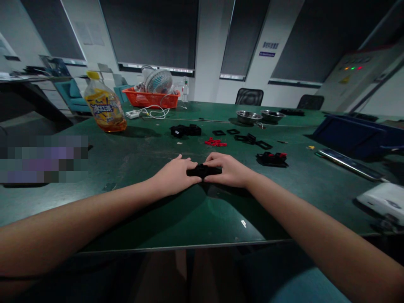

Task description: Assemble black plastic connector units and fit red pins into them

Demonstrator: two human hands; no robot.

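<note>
Both my hands rest on the green table (132, 198) around a small black plastic part (202, 171). My left hand (175, 174) grips its left end with curled fingers. Its right end is held by my right hand (229, 170), thumb and fingers closed on it. Beyond the hands lie a few red pins (215, 143), several black square frames (249, 139), a pile of black parts (185, 130) and a black and red assembly (272, 158).
A yellow drink bottle (104, 105) stands at the back left. An orange basket (150, 99) holds a fan. Two metal bowls (259, 116) sit at the far side, a blue bin (356, 134) at the right, a white device (383, 200) near the right edge.
</note>
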